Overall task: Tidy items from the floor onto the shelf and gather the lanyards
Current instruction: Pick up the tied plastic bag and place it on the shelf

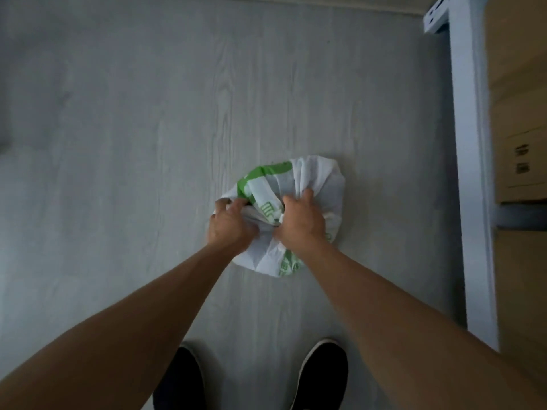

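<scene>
A white plastic bag (318,179) with green print lies bunched on the pale wood-grain floor (148,143), just ahead of my feet. My left hand (229,223) grips the bag's left side with curled fingers. My right hand (302,220) clutches the gathered plastic at the bag's top middle. What is inside the bag is hidden. No lanyards are visible.
A white shelf upright (470,173) runs down the right side. Behind it stand brown cardboard boxes (521,161), one with a label. My two black shoes (324,377) are at the bottom edge.
</scene>
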